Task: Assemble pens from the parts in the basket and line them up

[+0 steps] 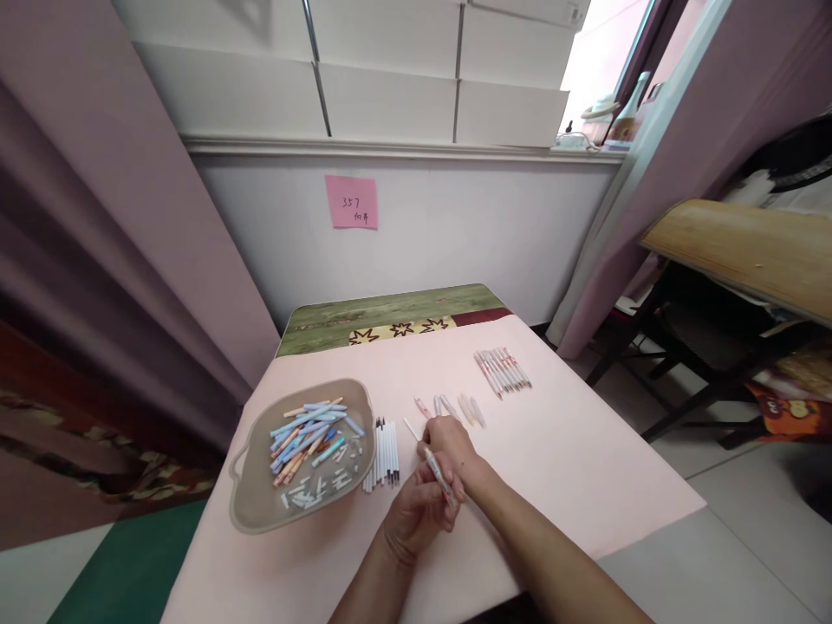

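Observation:
My left hand point(416, 511) is closed around a pen barrel point(440, 478) with a white and reddish pattern, held tilted above the table. My right hand point(450, 444) reaches across just beyond it, fingers pinched on a thin white pen refill point(411, 427) that sticks out to the left. Its fingertips are partly hidden. Left of the hands, several white refills point(386, 455) with dark tips lie in a row. Past the right hand are a patterned pen piece point(422, 407), several clear pieces point(447, 406) and pale pointed pieces point(472, 410).
A beige plastic basket point(250, 511) at the left holds blue and orange pen barrels point(308, 438) and small clear parts point(315, 492). Several patterned pens point(503, 373) lie side by side at the right. The pink-covered table point(552, 468) meets a wall with a pink note point(352, 202).

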A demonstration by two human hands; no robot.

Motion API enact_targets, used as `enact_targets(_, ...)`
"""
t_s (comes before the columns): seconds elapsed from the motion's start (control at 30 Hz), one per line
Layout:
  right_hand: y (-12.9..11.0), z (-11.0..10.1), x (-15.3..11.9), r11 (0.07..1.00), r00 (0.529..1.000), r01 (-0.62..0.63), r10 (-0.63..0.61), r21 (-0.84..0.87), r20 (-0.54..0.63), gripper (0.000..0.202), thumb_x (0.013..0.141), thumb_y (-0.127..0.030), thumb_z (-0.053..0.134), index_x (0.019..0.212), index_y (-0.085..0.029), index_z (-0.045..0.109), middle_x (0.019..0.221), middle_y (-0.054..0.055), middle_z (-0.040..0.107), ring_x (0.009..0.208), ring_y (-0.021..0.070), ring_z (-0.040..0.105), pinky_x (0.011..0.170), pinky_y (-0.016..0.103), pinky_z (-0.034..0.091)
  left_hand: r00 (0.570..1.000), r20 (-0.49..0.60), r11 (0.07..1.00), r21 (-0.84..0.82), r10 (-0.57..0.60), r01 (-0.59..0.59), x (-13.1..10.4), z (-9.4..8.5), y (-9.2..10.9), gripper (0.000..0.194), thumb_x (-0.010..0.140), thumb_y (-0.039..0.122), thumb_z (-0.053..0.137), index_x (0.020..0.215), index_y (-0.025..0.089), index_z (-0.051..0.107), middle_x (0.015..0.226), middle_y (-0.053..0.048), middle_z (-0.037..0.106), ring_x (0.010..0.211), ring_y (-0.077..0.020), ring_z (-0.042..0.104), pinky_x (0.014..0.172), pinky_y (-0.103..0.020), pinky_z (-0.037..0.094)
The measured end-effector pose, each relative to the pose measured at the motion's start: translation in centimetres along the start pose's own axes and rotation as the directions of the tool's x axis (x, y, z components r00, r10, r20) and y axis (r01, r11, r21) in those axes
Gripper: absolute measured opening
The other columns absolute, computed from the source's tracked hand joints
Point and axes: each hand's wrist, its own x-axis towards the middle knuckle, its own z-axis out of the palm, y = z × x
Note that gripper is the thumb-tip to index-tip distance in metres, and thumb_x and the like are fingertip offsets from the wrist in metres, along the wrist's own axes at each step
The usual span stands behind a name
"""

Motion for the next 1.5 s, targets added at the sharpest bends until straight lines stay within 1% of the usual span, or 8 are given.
enact_targets(0.17, 2.6, -2.1, -2.1, 0.973, 0.987, 0.042, -0.005, 0.227, -0.163, 0.012, 0.073, -0.019, 0.055, 0.071, -0.017, 0.067, 0.071, 0.005, 0.071, 0.063, 0.0145, 0.064, 0.06, 0.021, 0.044, 0.978, -0.208, 0.993, -0.114, 0.011, -0.035, 0.2, -0.1, 0.5, 0.012, 0.077, 0.015, 0.067, 0.087, 0.014, 0.06, 0.076, -0.004, 0.064, 0.055, -0.0056, 0.06, 0.05, -0.012, 0.05)
enact_targets(0.33, 6.4, -4.9, -5.3, 0.872, 0.973, 0.024, 0.092, 0.489, -0.212, 0.028, 0.083, -0.04, 0.045, 0.08, -0.016, 0.06, 0.068, 0.003, 0.066, 0.041, 0.0085, 0.047, 0.042, 0.021, 0.037, 0.899, -0.433, 0.967, -0.201, 0.058, -0.16, 1.7, -0.8, 0.5, 0.01, 0.081, 0.011, 0.062, 0.091, 0.013, 0.064, 0.083, -0.005, 0.066, 0.066, -0.0071, 0.063, 0.061, -0.015, 0.055)
enact_targets(0.5, 7.3, -5.9, -7.6, 0.435, 0.989, -0.061, 0.15, 0.898, -0.006, 0.035, 0.073, -0.039, 0.063, 0.1, -0.016, 0.061, 0.067, -0.003, 0.058, 0.041, 0.0035, 0.03, 0.039, 0.017, 0.019, 0.845, -0.526, 0.969, -0.149, 0.093, -0.199, 3.6, -0.9, -0.2, 0.007, 0.083, 0.011, 0.058, 0.083, 0.01, 0.065, 0.086, -0.01, 0.071, 0.066, -0.0097, 0.066, 0.063, -0.019, 0.056)
enact_targets(0.57, 7.0, -5.9, -8.1, 0.396, 0.993, -0.078, 0.111, 0.915, 0.037, 0.036, 0.071, -0.037, 0.065, 0.101, -0.017, 0.062, 0.069, -0.002, 0.058, 0.043, 0.0038, 0.03, 0.04, 0.017, 0.02, 0.838, -0.531, 0.967, -0.118, 0.13, -0.225, 4.0, -1.0, -0.4, 0.006, 0.083, 0.012, 0.059, 0.083, 0.01, 0.065, 0.085, -0.01, 0.071, 0.066, -0.0102, 0.066, 0.064, -0.02, 0.056)
enact_targets(0.7, 6.5, -5.2, -8.5, 0.603, 0.999, -0.018, 0.039, 0.798, -0.007, 0.024, 0.07, -0.032, 0.062, 0.088, -0.017, 0.066, 0.069, -0.001, 0.06, 0.051, 0.0079, 0.042, 0.048, 0.02, 0.031, 0.815, -0.539, 0.958, -0.052, 0.212, -0.283, 4.4, -1.2, -0.3, 0.006, 0.081, 0.014, 0.064, 0.086, 0.011, 0.065, 0.084, -0.007, 0.07, 0.068, -0.0104, 0.065, 0.066, -0.021, 0.055)
enact_targets(0.9, 6.2, -4.6, -9.0, 0.953, 0.965, 0.06, 0.02, 0.296, -0.26, 0.014, 0.074, -0.029, 0.055, 0.075, -0.022, 0.068, 0.061, -0.002, 0.06, 0.055, 0.0136, 0.051, 0.052, 0.023, 0.035, 0.829, -0.518, 0.964, -0.028, 0.212, -0.264, 4.3, -1.3, -0.2, 0.016, 0.079, 0.02, 0.068, 0.093, 0.013, 0.064, 0.08, -0.004, 0.068, 0.064, -0.0087, 0.062, 0.061, -0.02, 0.051)
enact_targets(1.3, 5.0, -4.5, -9.6, 0.995, 0.948, 0.095, -0.077, 0.042, -0.31, 0.016, 0.079, -0.025, 0.052, 0.074, -0.025, 0.067, 0.068, -0.002, 0.066, 0.062, 0.015, 0.057, 0.058, 0.024, 0.036, 0.822, -0.49, 0.957, 0.148, 0.29, -0.249, 4.0, -0.9, -0.7, 0.016, 0.079, 0.023, 0.068, 0.091, 0.013, 0.064, 0.084, -0.007, 0.069, 0.073, -0.0118, 0.063, 0.068, -0.023, 0.05)
enact_targets(1.5, 4.6, -4.0, -9.6, 0.988, 0.909, 0.139, -0.157, -0.074, -0.385, 0.014, 0.084, -0.025, 0.054, 0.08, -0.024, 0.067, 0.076, -0.001, 0.069, 0.073, 0.0169, 0.06, 0.07, 0.027, 0.034, 0.836, -0.464, 0.947, 0.261, 0.293, -0.187, 3.8, -0.6, -0.7, 0.021, 0.079, 0.031, 0.068, 0.088, 0.014, 0.058, 0.085, -0.008, 0.07, 0.057, -0.0085, 0.059, 0.042, -0.015, 0.039)
